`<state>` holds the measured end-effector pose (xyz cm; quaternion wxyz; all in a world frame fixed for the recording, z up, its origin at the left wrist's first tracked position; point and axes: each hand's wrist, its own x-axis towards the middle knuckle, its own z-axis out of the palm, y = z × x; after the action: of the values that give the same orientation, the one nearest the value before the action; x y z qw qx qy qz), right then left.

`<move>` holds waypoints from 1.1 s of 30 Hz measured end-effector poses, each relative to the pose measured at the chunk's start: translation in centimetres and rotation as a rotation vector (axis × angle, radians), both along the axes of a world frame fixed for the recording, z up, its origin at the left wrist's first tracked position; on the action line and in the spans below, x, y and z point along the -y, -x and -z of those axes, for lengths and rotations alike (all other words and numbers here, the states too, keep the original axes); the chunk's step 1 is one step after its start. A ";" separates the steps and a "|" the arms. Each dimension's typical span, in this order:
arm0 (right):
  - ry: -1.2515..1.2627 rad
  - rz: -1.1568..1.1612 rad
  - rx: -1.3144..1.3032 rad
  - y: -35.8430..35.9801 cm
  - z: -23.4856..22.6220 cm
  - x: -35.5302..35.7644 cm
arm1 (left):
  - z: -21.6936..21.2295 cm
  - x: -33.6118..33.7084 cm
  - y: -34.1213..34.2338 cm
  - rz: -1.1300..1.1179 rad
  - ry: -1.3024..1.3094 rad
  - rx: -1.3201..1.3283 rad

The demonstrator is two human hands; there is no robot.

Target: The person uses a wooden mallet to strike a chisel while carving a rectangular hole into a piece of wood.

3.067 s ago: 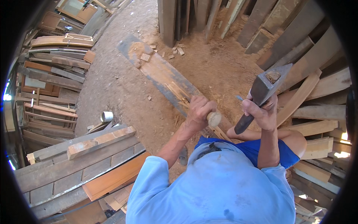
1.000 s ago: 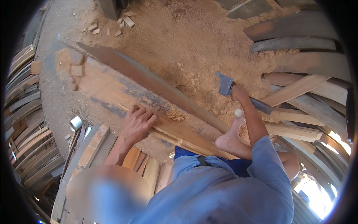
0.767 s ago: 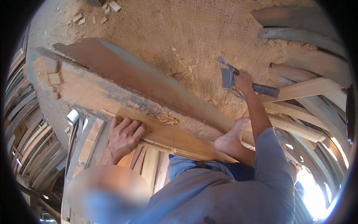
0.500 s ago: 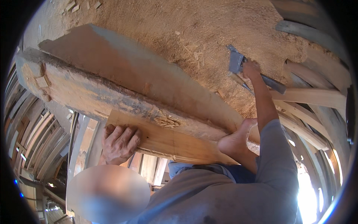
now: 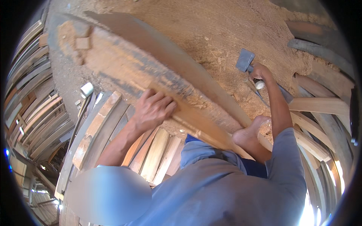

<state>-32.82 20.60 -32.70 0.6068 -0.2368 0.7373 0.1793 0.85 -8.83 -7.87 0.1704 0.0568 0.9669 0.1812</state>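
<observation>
My left hand (image 5: 156, 107) is closed over the upper end of a pale wooden board (image 5: 196, 122), which slants down toward my body. Behind the board lies a thick, rough timber (image 5: 124, 62) with chipped wood on its face. My bare foot (image 5: 247, 133) rests against the board's lower end. Off to the right, my right hand (image 5: 261, 72) is closed round a hatchet-like tool with a broad grey blade (image 5: 245, 59). Just below that hand lies a slim tool with a wooden handle (image 5: 250, 84). A small pale round thing beside it is too small to name.
Sawdust and chips cover the ground (image 5: 211, 41). Stacked planks (image 5: 36, 124) curve along the left, and more planks (image 5: 154, 154) lie below my left arm. A white cylinder (image 5: 86, 89) stands near them. Beams (image 5: 320, 106) lie at right.
My left hand and the board's upper end have shifted up and to the right in view, and the board is more steeply slanted. The bladed tool in my right hand has turned slightly.
</observation>
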 end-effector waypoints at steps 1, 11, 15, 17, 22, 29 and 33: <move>-0.004 0.060 0.001 -0.5 -0.6 0.4 | -0.2 -0.1 -0.3 -0.002 -0.007 0.002; 0.372 0.871 0.339 -7.2 -11.3 2.3 | 0.3 -0.7 -2.7 0.012 0.099 -0.045; 0.515 1.172 0.541 -10.6 -17.9 4.0 | -1.8 -2.3 -2.4 -0.089 0.167 0.086; 0.603 1.222 0.635 -11.3 -19.6 4.2 | -4.1 -4.3 -1.1 -0.180 0.252 0.083; 0.770 1.365 0.749 -13.9 -26.8 5.5 | -7.5 -9.9 2.8 -0.372 -0.258 -0.245; 1.020 1.157 0.600 -14.9 -36.8 5.9 | -13.4 -13.0 4.2 -0.841 -1.028 -0.720; 1.318 0.881 0.490 -14.7 -42.0 4.0 | -15.0 -9.4 3.1 -0.963 -1.261 -1.092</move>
<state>-18.08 16.62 9.29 0.5018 -0.2655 0.5635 -0.6001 -2.23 0.57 7.17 -0.4578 -0.1886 0.5571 0.6667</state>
